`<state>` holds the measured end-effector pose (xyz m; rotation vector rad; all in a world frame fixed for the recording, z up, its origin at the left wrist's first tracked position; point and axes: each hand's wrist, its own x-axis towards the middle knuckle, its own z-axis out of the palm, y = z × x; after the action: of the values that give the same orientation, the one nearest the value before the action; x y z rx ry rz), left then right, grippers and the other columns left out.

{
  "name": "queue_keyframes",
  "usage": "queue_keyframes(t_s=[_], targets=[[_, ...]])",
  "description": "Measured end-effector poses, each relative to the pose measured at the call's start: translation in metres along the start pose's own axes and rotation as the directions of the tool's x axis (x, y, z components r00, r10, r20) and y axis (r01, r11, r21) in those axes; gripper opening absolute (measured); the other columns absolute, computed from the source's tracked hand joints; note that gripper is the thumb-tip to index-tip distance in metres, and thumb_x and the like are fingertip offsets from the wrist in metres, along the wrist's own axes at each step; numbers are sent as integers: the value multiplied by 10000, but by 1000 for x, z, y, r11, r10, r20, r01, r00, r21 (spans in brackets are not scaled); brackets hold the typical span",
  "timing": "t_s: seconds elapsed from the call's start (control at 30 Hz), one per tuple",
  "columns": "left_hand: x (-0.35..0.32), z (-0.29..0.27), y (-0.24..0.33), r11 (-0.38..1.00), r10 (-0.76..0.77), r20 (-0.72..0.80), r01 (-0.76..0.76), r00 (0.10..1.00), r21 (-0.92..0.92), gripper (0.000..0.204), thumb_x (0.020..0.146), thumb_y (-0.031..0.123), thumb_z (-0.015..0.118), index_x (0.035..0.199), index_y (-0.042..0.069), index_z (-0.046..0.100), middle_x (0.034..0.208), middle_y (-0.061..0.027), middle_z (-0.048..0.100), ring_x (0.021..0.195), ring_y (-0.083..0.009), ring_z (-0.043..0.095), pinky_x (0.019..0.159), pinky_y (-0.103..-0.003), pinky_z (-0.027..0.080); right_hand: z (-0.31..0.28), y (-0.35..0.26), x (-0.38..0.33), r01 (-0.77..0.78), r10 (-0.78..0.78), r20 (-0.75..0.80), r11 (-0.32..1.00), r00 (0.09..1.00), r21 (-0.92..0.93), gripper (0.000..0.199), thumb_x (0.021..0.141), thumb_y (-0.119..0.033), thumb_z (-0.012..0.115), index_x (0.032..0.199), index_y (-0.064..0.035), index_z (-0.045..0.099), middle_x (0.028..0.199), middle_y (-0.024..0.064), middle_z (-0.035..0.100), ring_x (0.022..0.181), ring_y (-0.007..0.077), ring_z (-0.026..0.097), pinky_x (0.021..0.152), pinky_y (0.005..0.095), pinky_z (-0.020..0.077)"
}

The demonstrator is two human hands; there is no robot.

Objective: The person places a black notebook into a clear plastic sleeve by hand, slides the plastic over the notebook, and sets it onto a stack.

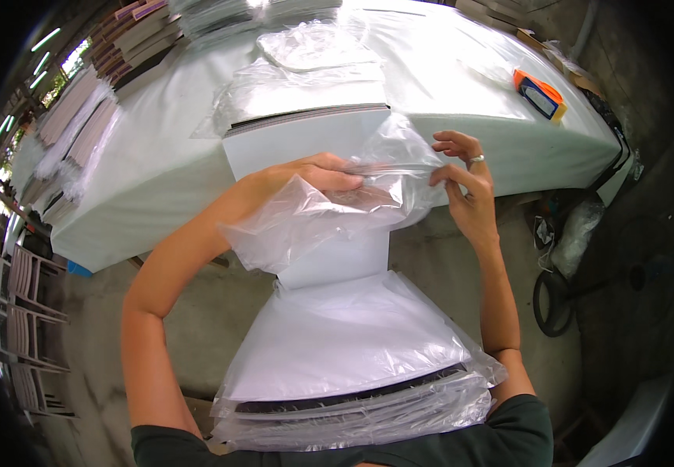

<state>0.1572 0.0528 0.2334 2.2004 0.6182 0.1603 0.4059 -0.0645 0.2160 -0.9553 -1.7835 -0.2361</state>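
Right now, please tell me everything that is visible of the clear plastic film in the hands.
The clear plastic film looks thin and shiny, crumpled into folds with an uneven lower edge. The left hand grips it near its middle; the right hand pinches its right side. It partly hides a white panel; whether they touch, I cannot tell.

Beyond the left fingers (325,162), on a white-covered table (446,89), lies a plastic-wrapped stack (302,97); an orange-blue box (539,96) lies beyond and right of the right fingers (457,174); more stacks (78,128) sit well left of both.
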Motion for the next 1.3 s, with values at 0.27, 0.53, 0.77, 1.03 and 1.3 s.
queue_keyframes(t_s=[0.27, 0.53, 0.77, 1.03, 1.3], targets=[[-33, 9, 7, 760, -254, -128, 115, 959, -640, 449, 917, 310, 531, 1226, -15, 509, 1032, -64, 635, 861, -117, 587, 647, -189, 423, 35, -61, 26, 56, -57, -87, 998, 995, -11, 239, 691, 61, 665, 899, -47, 620, 1103, 105, 525, 990, 267, 528, 850, 390, 417], [-44, -1, 45, 586, -36, -201, -143, 979, -798, 529, 903, 319, 542, 1276, -40, 431, 1256, -130, 502, 1123, -188, 523, 973, -290, 424, 64, -75, -7, 191, -364, 740, 931, 565, 312, 236, 692, -216, 729, 832, -60, 621, 947, 38, 617, 895, 221, 570, 837, 368, 437], [-52, 14, 40, 441, 30, -51, -59, 998, -896, 481, 879, 356, 575, 1193, -2, 504, 1163, -76, 549, 1010, -131, 550, 870, -266, 452, 43, -83, 49, 268, -300, 158, 943, 941, 197, 129, 660, -71, 672, 745, -36, 582, 925, 48, 571, 767, 234, 570, 651, 317, 472], [-80, 46, 6, 965, 156, -166, -186, 974, -187, 329, 935, 233, 496, 1145, -17, 538, 1051, -44, 576, 935, -116, 543, 816, -222, 439, 31, -88, 55, 42, -210, 330, 893, 920, 449, 176, 721, 13, 670, 808, -34, 525, 715, 69, 540, 586, 186, 522, 562, 275, 436], [-59, 35, 24, 928, -169, -9, 156, 986, -337, 749, 841, 458, 592, 1370, 12, 305, 1369, -134, 365, 1174, -198, 453, 965, -280, 356, 32, -83, 33, -533, 317, 495, 751, 809, 390, 150, 868, -80, 581, 895, -45, 437, 584, 28, 474, 489, 80, 443, 448, 249, 334]])
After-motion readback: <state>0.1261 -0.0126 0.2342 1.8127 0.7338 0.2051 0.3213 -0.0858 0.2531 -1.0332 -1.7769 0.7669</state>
